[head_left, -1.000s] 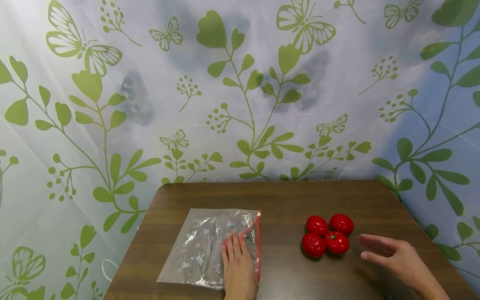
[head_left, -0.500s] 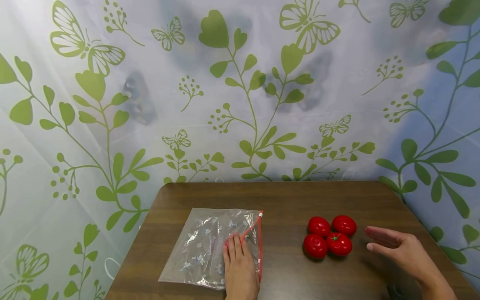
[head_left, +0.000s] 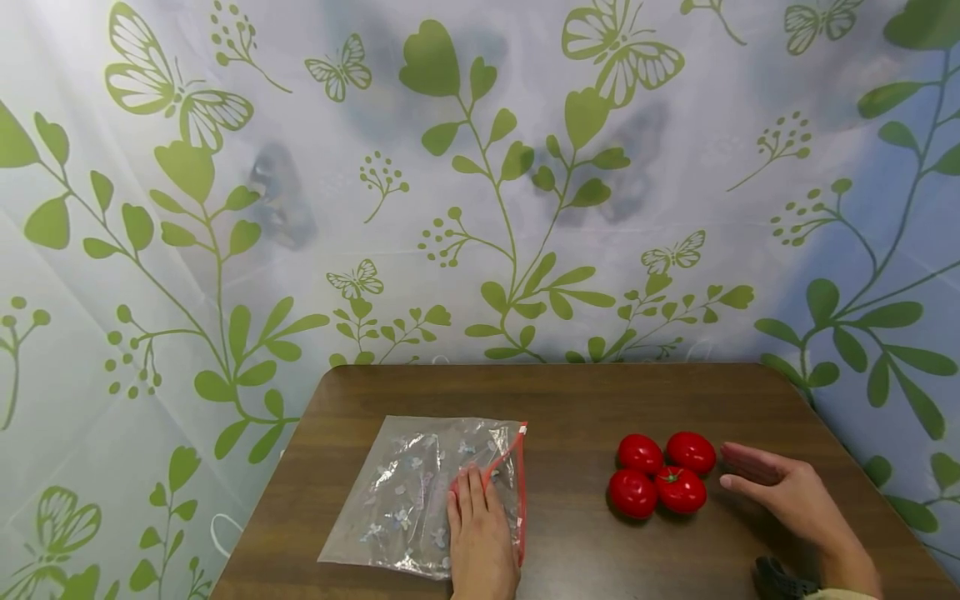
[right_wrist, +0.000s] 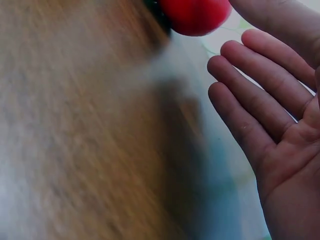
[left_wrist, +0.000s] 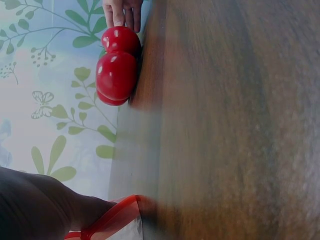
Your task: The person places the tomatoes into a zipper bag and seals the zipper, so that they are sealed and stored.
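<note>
My left hand [head_left: 480, 537] rests with fingers straight on a clear plastic zip bag [head_left: 405, 479] that lies flat on the table. Small printed figures dot the bag, and a red zip strip runs along its right side. To the right, several shiny red tomatoes [head_left: 632, 493] sit close together; one tomato [head_left: 680, 492] shows a green stem. Just beside them, on their right, my right hand [head_left: 798, 500] hovers with fingers extended and thumb apart, holding nothing. The right wrist view shows its palm [right_wrist: 295, 160] near a tomato [right_wrist: 195, 12], with a gap between.
The brown wooden table [head_left: 555, 400] has its far edge against a pale curtain [head_left: 360, 208] printed with green leaves and butterflies. A dark strap [head_left: 780, 579] is at my right wrist. A white loop [head_left: 225, 533] hangs beyond the table's left edge.
My right hand shifts slightly right of the tomatoes, then comes back left toward them. The left hand stays on the zip bag. The tomatoes stay in place.
</note>
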Motion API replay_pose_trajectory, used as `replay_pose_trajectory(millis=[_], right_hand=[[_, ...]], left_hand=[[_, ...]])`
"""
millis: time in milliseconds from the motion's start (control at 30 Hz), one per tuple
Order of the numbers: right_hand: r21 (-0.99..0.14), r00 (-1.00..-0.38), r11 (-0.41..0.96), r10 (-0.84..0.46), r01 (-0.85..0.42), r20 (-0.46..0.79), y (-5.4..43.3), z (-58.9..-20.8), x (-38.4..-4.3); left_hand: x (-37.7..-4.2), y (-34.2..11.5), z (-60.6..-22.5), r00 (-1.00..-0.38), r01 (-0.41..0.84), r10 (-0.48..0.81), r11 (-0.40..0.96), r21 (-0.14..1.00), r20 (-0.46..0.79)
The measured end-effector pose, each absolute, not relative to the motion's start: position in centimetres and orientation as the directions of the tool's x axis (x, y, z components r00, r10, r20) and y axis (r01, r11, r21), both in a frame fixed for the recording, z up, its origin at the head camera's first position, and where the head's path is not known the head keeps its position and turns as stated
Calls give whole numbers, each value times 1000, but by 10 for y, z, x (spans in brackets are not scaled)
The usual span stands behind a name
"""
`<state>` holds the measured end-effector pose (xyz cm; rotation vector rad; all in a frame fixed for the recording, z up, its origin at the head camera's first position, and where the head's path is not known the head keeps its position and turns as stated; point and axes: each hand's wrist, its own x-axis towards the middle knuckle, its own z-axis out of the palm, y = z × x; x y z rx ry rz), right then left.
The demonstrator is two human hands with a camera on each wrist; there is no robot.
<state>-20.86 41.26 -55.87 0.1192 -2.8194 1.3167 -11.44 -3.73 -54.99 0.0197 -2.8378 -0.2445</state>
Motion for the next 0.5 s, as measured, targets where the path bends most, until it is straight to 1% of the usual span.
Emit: replay_pose_trajectory(millis=[300,500], right_hand=[[-764,-998,642,-56,-65,39,407,-563,-220],[-769,-997,637,-77,-61,16,404,-561,-227]], left_hand=[[-116,-38,-550,-956,7,-45,985,174,289],[-115,-37,-549,-958,5,-44,985,170,285]])
